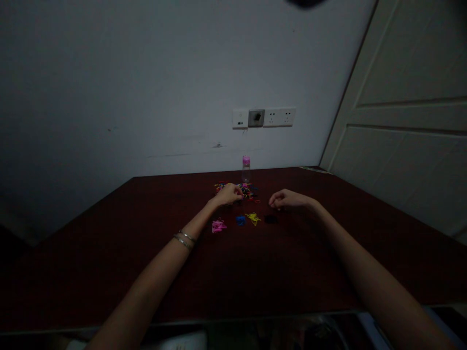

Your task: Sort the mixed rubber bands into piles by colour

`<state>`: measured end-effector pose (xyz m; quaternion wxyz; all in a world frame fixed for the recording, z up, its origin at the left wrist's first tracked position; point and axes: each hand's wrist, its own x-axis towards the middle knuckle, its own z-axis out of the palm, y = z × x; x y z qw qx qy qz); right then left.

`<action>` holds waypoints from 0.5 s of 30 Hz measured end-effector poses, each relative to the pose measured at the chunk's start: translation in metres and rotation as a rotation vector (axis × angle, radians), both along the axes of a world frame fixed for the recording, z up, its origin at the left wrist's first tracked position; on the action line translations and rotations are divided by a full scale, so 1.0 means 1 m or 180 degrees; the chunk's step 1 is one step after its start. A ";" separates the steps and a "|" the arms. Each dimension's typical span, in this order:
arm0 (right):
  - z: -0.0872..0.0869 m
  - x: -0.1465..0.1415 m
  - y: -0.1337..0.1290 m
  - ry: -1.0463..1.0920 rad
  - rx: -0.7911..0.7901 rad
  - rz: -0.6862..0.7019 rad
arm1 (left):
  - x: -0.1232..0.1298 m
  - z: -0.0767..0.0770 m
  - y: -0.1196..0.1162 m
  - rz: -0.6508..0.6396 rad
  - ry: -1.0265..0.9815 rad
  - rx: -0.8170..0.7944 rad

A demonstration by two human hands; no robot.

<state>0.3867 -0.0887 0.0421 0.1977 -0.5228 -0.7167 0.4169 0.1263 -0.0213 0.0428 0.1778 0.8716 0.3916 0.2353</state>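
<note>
My left hand (229, 193) is at the mixed pile of small coloured bands (248, 191), its fingers bent together; what they hold, if anything, is too small to make out. To the right, my right hand (286, 199) hovers over the table with thumb and fingertips pinched, above a small black pile (270, 219). Nearer me lie separate piles: pink bands (219, 225), blue bands (240, 220) and yellow bands (253, 218). Behind the mixed pile stands a clear bottle (246, 173) with a pink top.
The dark red table (204, 272) meets a pale wall with a row of sockets (279, 117). A panelled door (408, 116) stands at the right. Several blurred items lie below the table's front edge.
</note>
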 end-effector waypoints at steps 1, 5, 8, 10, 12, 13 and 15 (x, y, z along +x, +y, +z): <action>-0.001 0.000 0.001 0.0003 0.0008 -0.0010 | 0.006 -0.003 0.000 -0.0036 0.0119 0.0043; -0.006 0.002 0.005 0.0032 0.0030 -0.0008 | 0.023 -0.015 0.004 -0.0058 0.0665 0.0268; -0.009 0.002 0.007 0.0076 0.0069 -0.0019 | 0.030 -0.018 0.005 -0.0017 0.0947 0.0477; -0.010 0.001 0.008 0.0095 0.0080 -0.0042 | 0.034 -0.019 0.006 0.0030 0.1028 0.0605; -0.010 0.000 0.008 0.0095 0.0081 -0.0079 | 0.036 -0.019 0.006 0.0034 0.1069 0.0660; -0.010 0.000 0.008 0.0098 0.0087 -0.0094 | 0.037 -0.019 0.006 0.0026 0.1074 0.0667; -0.011 -0.001 0.008 0.0111 0.0118 -0.0113 | 0.038 -0.020 0.007 0.0018 0.1071 0.0656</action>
